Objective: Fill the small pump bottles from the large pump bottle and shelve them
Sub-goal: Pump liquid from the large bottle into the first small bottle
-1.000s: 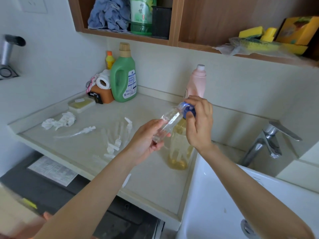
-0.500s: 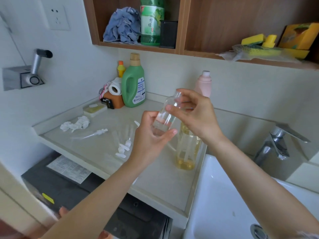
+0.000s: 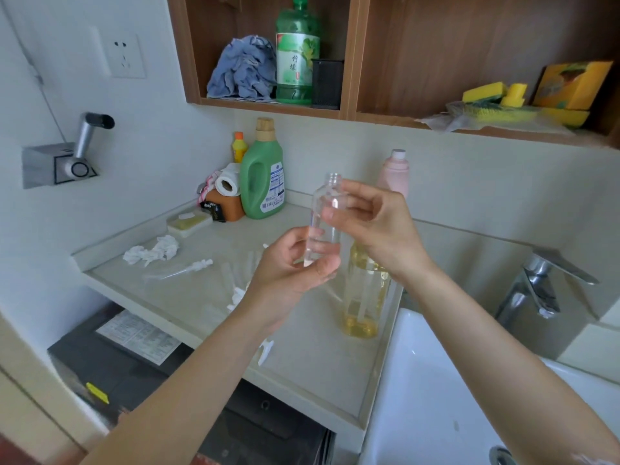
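above the counter, both hands' fingers, left and right, grasp the small bottle.

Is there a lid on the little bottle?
No, the little bottle, gripped by the left hand and right hand, shows an open, bare neck.

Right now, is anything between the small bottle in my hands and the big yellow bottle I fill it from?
Nothing visible. The small bottle, open at the top, is held by both hands just above and in front of the big yellow bottle on the counter.
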